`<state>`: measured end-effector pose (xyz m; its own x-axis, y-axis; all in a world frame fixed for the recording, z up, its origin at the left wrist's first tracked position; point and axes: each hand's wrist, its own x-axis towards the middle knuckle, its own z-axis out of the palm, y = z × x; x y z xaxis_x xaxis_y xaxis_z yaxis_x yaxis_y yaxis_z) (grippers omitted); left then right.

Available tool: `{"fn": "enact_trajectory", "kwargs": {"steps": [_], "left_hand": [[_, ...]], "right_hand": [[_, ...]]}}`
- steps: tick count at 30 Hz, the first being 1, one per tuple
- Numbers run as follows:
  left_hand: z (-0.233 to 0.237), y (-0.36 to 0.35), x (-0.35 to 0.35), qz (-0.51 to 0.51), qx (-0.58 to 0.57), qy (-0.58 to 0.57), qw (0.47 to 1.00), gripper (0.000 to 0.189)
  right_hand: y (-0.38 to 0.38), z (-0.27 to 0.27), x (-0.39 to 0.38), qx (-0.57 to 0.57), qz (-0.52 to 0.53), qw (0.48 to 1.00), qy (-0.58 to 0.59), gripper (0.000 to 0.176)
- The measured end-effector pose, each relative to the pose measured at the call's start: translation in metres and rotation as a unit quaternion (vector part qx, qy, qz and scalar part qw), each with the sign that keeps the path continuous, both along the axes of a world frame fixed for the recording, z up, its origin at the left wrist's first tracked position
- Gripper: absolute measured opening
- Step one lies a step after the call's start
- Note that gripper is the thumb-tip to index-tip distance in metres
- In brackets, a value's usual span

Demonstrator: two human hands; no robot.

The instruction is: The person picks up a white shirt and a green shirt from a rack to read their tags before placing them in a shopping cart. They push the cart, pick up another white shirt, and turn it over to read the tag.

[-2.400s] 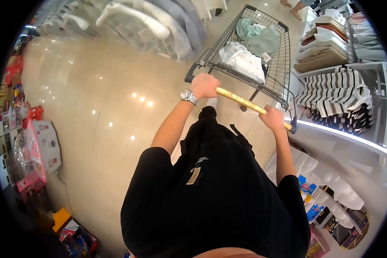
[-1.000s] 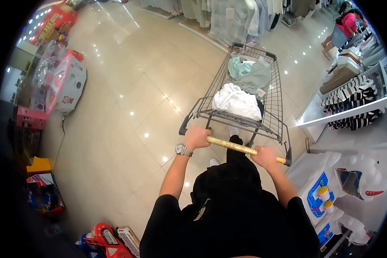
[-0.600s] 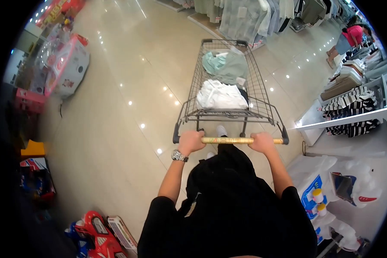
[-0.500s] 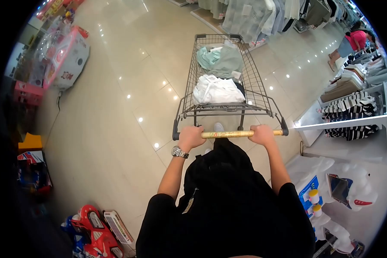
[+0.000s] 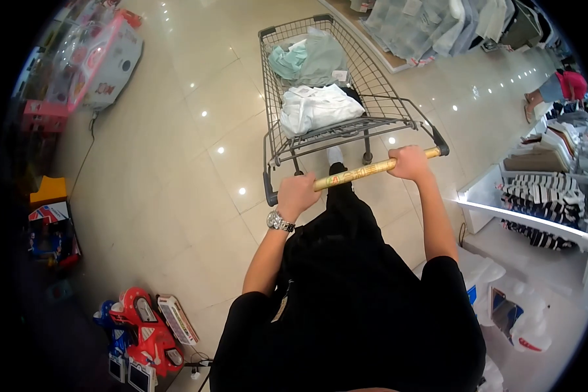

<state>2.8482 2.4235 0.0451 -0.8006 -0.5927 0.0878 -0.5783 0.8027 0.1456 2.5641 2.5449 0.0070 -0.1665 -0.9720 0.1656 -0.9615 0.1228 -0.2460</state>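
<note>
A wire shopping cart (image 5: 379, 85) stands in front of me, angled to the left. My left hand (image 5: 298, 194) is wrapped round the left part of its yellow handlebar (image 5: 354, 176), with a metal watch (image 5: 279, 222) on that wrist. Nearer the right end, my right hand (image 5: 409, 162) grips the same bar. In the basket, folded white clothing (image 5: 317, 110) lies closest to me. Behind it are a pale green garment (image 5: 287, 62) and a grey-green garment (image 5: 325, 59) with a tag. Something dark is partly hidden beside the white pile.
Clothes hang on a rack (image 5: 431, 26) ahead right. A white shelf (image 5: 536, 219) holding striped garments is on my right, with a person in pink (image 5: 571, 85) beyond it. A pink-and-white machine (image 5: 111, 65) stands left; a red toy motorbike (image 5: 147, 333) is lower left.
The cart has swung to the left, its front end moving furthest. The handlebar now slants, with my right hand farther forward and my left slightly lower in view.
</note>
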Motion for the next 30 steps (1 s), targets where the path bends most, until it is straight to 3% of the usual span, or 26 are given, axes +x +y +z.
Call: {"fn": "enact_trajectory", "kwargs": {"steps": [8,15,18,20,24,30], "left_hand": [[0.039,-0.100,-0.074,0.069,0.010,-0.030,0.997,0.021],[0.051,-0.218,-0.139,0.081,-0.022,0.052,0.995,0.013],[0.059,-0.262,-0.158,0.074,-0.090,0.042,0.992,0.010],[0.066,-0.300,-0.169,0.107,-0.111,-0.025,0.988,0.008],[0.060,-0.374,-0.199,0.032,-0.009,-0.016,0.999,0.005],[0.071,-0.461,-0.242,0.063,0.019,-0.011,0.998,0.006]], "right_hand": [[-0.133,0.044,-0.082,-0.073,0.057,0.996,0.004,0.018],[-0.275,0.071,-0.164,-0.069,0.108,0.992,-0.006,0.016],[-0.329,0.069,-0.197,-0.071,0.118,0.990,-0.021,0.015],[-0.367,0.073,-0.225,-0.080,0.119,0.989,-0.024,0.015],[-0.431,0.075,-0.268,-0.047,0.116,0.992,-0.001,0.016],[-0.505,0.090,-0.299,-0.023,0.053,0.998,-0.007,0.016]]}}
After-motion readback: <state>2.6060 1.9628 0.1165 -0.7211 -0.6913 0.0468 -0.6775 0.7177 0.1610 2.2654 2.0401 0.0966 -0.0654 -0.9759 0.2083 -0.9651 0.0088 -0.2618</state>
